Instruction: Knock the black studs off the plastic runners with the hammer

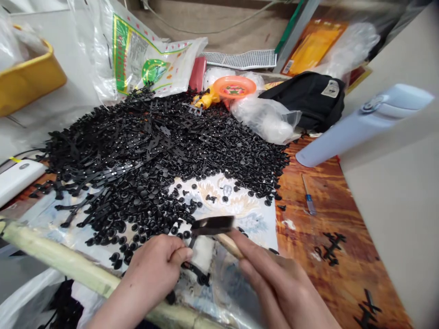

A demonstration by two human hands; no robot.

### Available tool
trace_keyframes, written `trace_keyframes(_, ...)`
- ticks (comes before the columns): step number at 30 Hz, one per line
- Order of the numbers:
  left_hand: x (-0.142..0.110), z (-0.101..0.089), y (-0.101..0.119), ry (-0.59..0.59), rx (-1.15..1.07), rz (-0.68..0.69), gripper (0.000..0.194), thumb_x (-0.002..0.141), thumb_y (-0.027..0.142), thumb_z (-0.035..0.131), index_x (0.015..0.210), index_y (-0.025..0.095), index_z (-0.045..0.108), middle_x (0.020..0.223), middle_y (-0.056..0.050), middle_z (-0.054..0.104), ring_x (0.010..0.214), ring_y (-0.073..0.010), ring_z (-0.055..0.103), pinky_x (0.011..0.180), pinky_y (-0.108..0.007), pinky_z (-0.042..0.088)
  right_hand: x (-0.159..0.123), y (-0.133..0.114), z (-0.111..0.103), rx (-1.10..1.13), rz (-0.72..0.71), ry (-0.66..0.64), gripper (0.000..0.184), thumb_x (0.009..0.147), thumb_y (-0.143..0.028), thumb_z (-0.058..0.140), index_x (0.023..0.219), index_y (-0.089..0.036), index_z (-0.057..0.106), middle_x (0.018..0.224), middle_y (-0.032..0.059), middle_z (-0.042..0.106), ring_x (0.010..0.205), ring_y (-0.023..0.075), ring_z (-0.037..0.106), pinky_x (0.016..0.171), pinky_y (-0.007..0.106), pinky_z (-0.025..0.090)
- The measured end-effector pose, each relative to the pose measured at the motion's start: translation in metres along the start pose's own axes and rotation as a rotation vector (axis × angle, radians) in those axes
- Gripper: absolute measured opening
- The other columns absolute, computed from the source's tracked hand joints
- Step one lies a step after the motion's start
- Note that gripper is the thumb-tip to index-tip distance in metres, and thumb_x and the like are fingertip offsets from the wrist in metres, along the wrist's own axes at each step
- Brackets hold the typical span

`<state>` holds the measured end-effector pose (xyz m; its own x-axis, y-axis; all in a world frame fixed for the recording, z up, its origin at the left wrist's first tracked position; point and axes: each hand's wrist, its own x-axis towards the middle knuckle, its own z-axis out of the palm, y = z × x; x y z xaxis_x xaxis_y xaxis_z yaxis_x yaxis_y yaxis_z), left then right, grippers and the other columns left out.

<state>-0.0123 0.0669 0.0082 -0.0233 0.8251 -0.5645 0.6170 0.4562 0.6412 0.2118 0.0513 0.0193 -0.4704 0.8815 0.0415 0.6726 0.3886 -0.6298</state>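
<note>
My right hand (274,274) is wrapped round the wooden handle of a hammer (213,225), whose dark head hangs over a small white block (203,252). With thumb and fingers pinched, my left hand (159,262) grips a black plastic strip (197,273) with round ends, lying across the block's near side. The hammer head hides part of the strip and block, so I cannot tell whether it touches them. Small black round-headed plastic pieces (137,237) are scattered just beyond my left hand.
A large heap of black plastic parts (164,137) covers the back of the table. On the right stand a light blue bottle (356,128), a screwdriver (309,201) and a few joined black pieces (331,248). A pale pole (61,258) runs along the front edge.
</note>
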Motion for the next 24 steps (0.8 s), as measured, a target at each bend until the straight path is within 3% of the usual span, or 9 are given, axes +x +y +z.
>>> trace_keyframes(5,0.001,-0.001,0.004,-0.048,0.241,0.008,0.031,0.081,0.029,0.048,0.051,0.022,0.051,0.052,0.001,0.050,0.057,-0.0200,0.049,0.057,-0.028,0.022,0.001,0.005,0.015,0.070,0.026,-0.074,0.049,0.098,-0.019,0.029,0.144,-0.018,0.047,0.112,0.0144,0.070,0.088,0.0255,0.072,0.076,0.037,0.060)
trace_keyframes(7,0.000,-0.001,0.004,-0.039,0.276,0.018,0.031,0.082,0.029,0.047,0.051,0.022,0.048,0.052,0.002,0.049,0.057,-0.0197,0.050,0.058,-0.028,0.022,0.005,0.008,0.015,0.166,0.117,-0.125,0.046,0.101,-0.026,0.029,0.142,-0.023,0.049,0.108,0.0099,0.071,0.083,0.0223,0.071,0.073,0.034,0.058)
trace_keyframes(9,-0.004,0.000,0.003,-0.044,0.324,0.060,0.032,0.083,0.030,0.046,0.052,0.022,0.044,0.051,0.003,0.045,0.056,-0.0187,0.048,0.058,-0.028,0.022,0.012,0.009,0.011,0.295,0.214,-0.115,0.041,0.102,-0.035,0.032,0.137,-0.025,0.053,0.086,0.0032,0.071,0.066,0.0178,0.066,0.061,0.027,0.054)
trace_keyframes(12,-0.014,0.003,0.003,-0.135,0.311,0.174,0.037,0.086,0.033,0.048,0.052,0.022,0.037,0.050,0.005,0.039,0.053,-0.0162,0.044,0.056,-0.027,0.021,0.026,0.006,0.006,0.456,0.319,-0.048,0.032,0.094,-0.043,0.051,0.109,-0.018,0.065,0.068,-0.0018,0.058,0.062,0.0155,0.054,0.057,0.024,0.043)
trace_keyframes(16,-0.030,-0.001,0.003,-0.196,0.206,0.286,0.041,0.087,0.033,0.052,0.048,0.020,0.042,0.049,0.006,0.041,0.052,-0.0136,0.043,0.055,-0.027,0.022,0.039,-0.002,0.013,0.749,0.371,-0.315,0.028,0.078,-0.042,0.072,0.074,-0.015,0.064,0.064,-0.0041,0.048,0.060,0.0111,0.040,0.053,0.021,0.031)
trace_keyframes(18,-0.036,-0.008,-0.003,-0.176,0.050,0.206,0.031,0.079,0.031,0.062,0.050,0.022,0.056,0.051,0.005,0.048,0.054,-0.0146,0.046,0.055,-0.026,0.026,0.040,-0.006,0.016,0.861,0.394,-0.395,0.030,0.076,-0.043,0.073,0.074,-0.014,0.066,0.059,-0.0050,0.045,0.055,0.0090,0.035,0.049,0.020,0.026)
trace_keyframes(20,-0.041,-0.016,-0.014,-0.140,-0.311,0.089,0.013,0.068,0.036,0.073,0.069,0.023,0.072,0.062,0.001,0.061,0.064,-0.0186,0.055,0.059,-0.026,0.037,0.037,-0.010,0.015,0.955,0.464,-0.350,0.035,0.076,-0.048,0.075,0.079,-0.014,0.068,0.058,-0.0054,0.046,0.048,0.0064,0.031,0.044,0.019,0.022)
trace_keyframes(22,-0.045,-0.017,-0.026,-0.101,-0.744,0.025,0.039,0.061,0.048,0.080,0.091,0.022,0.076,0.081,-0.004,0.070,0.077,-0.0242,0.063,0.068,-0.031,0.048,0.033,-0.013,0.011,1.067,0.566,-0.264,0.044,0.073,-0.055,0.078,0.086,-0.014,0.068,0.056,-0.0073,0.044,0.041,0.0034,0.023,0.039,0.017,0.017)
trace_keyframes(24,-0.050,-0.008,-0.032,-0.113,-1.037,0.023,0.046,0.057,0.051,0.085,0.092,0.023,0.075,0.093,-0.006,0.073,0.086,-0.0271,0.067,0.078,-0.036,0.050,0.028,-0.016,0.011,1.152,0.644,-0.177,0.049,0.070,-0.058,0.080,0.090,-0.015,0.067,0.052,-0.0098,0.040,0.039,0.0018,0.017,0.037,0.016,0.014)
